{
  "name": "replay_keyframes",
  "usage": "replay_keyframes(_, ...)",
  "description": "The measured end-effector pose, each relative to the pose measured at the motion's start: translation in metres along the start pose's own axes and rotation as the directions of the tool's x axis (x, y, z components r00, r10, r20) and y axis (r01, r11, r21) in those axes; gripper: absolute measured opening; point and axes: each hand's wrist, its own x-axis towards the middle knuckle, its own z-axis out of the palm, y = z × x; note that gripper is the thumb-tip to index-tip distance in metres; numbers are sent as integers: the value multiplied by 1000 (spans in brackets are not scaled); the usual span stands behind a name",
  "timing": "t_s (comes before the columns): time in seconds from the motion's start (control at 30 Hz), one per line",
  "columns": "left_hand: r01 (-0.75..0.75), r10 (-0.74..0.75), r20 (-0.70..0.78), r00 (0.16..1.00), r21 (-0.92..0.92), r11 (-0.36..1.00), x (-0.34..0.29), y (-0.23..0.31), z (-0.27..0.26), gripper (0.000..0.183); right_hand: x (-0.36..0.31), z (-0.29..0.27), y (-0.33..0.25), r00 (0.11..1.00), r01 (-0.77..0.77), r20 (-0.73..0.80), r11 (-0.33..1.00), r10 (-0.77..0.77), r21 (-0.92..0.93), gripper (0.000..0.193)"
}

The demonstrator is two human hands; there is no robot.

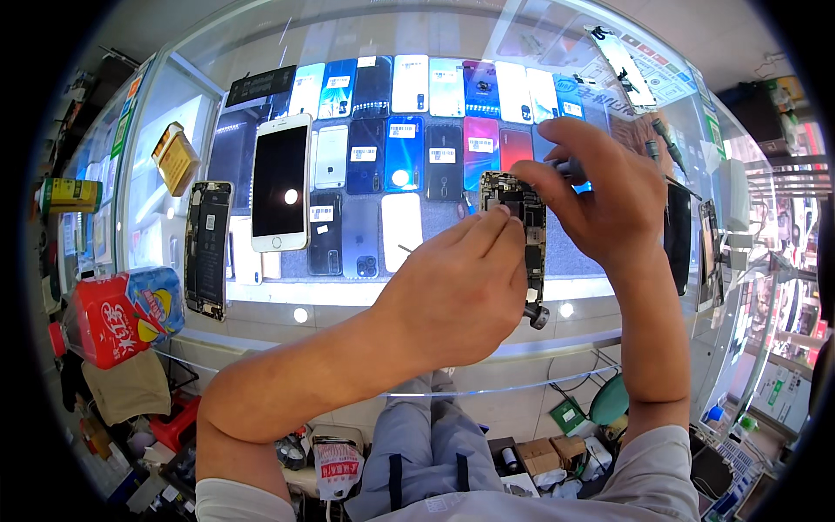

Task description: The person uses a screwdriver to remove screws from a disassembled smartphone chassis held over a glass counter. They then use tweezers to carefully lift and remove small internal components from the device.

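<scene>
An opened phone body [535, 239] with its circuit board exposed lies on the glass counter, right of centre. My left hand [457, 287] is closed over its left side, fingertips pinched together at the board. A thin pointed end sticks out left of that hand; what the fingers hold is hidden. Beside the body's upper end, my right hand [609, 196] has its thumb and forefinger curled round a dark cylindrical tool [570, 170], its thumb tip near the board's top edge. A black knob [538, 317] shows at the body's lower end, partly behind my left hand.
Left on the counter are a white-framed phone [281, 187], an opened phone back with battery [208, 252] and a yellow box [176, 159]. Rows of phones [404, 148] show under the glass. Screwdrivers [668, 143], a phone part [622, 70] and more phones [709, 252] lie right.
</scene>
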Motion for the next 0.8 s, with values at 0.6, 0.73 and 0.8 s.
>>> replay_keyframes(0.6, 3, -6, -54, 999, -51, 999, 1, 0, 6, 34, 9, -10, -1, 997, -67, 55, 979, 58, 190, 30)
replay_keyframes(0.73, 17, -18, -31, 999, -31, 999, 4, 1, 2, 36, 5, -15, -1, 982, -154, 123, 984, 143, 86, 33)
replay_keyframes(0.8, 22, -24, -39, 999, -41, 999, 3, 0, 2, 36, 6, -17, 2, 988, -97, 132, 986, 79, 133, 30)
